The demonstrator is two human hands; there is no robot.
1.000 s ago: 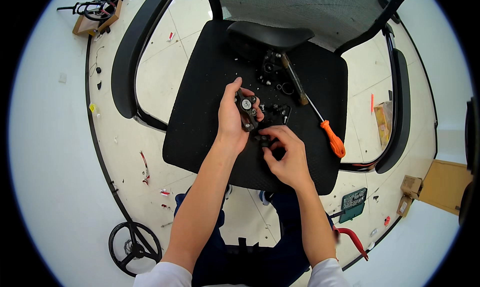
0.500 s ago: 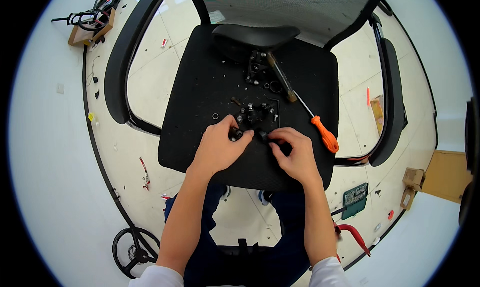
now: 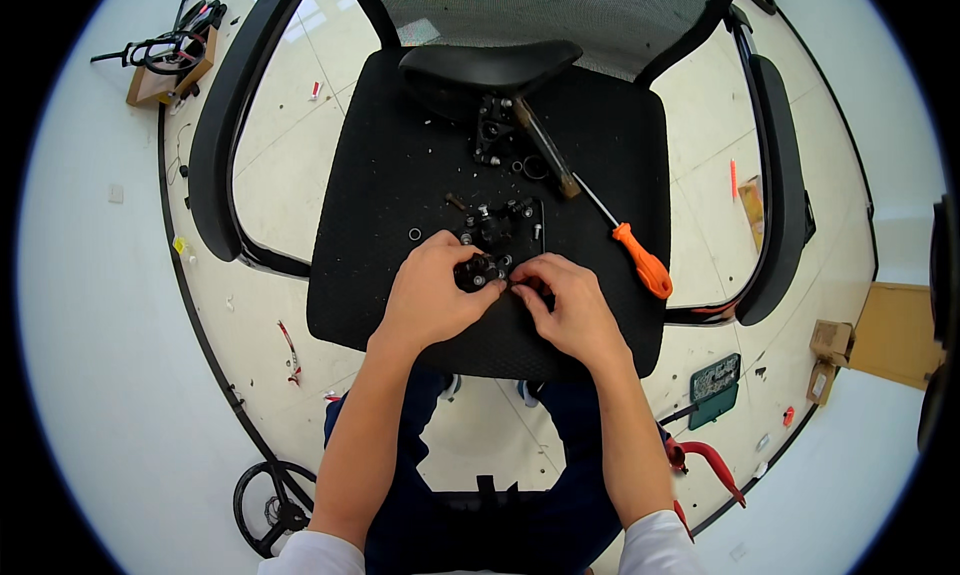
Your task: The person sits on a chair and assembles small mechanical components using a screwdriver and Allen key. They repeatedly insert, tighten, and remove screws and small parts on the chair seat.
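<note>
My left hand (image 3: 432, 287) is closed around a small black metal part with silver bolts (image 3: 484, 272), above the front of the black chair seat (image 3: 372, 195). At the part's right side, my right hand (image 3: 562, 303) has thumb and fingers pinched together; whatever is between them is too small to make out. Just beyond lies another black bolted part (image 3: 490, 225). A black hex key (image 3: 543, 225) rests to its right, with a small bolt (image 3: 537, 232) alongside. A rusty bolt (image 3: 455, 203) and a metal ring (image 3: 415, 235) lie to the left.
At the seat's back sits a black bicycle saddle (image 3: 490, 67) with a rusty seatpost (image 3: 546, 147). An orange-handled screwdriver (image 3: 642, 262) lies to the right. Armrests (image 3: 240, 125) flank the seat. On the floor are a green tool case (image 3: 714, 390) and a black spoked wheel (image 3: 275, 510).
My right hand has moved left to meet the part in my left hand. The dark round piece seen at its fingertips no longer shows. The whole view has shifted slightly.
</note>
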